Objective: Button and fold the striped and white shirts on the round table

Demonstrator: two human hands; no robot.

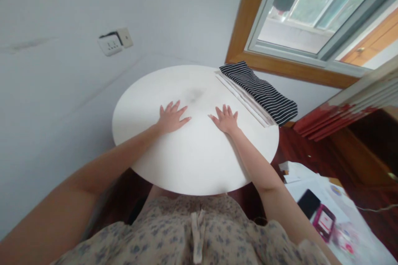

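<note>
Both of my hands rest palm down on a round white table (186, 165). My left hand (173, 118) lies left of the table's middle, its fingers spread and nothing in them. To the right, my right hand (226, 120) is also flat with its fingers apart, holding nothing. Beyond it, at the table's right edge, lies a folded black cloth with white stripes (261, 91). White folded material (244, 97) shows beneath and beside the cloth. A greyish smudge (194, 94) marks the tabletop past my hands.
A wall with sockets (111, 44) stands behind the table, and a wood-framed window (239, 41) is at the upper right. At the lower right, a white surface (367, 236) bears papers, a black phone (309, 203) and a pink-cased device (324, 222). A red-and-white curtain (329, 120) hangs at the right.
</note>
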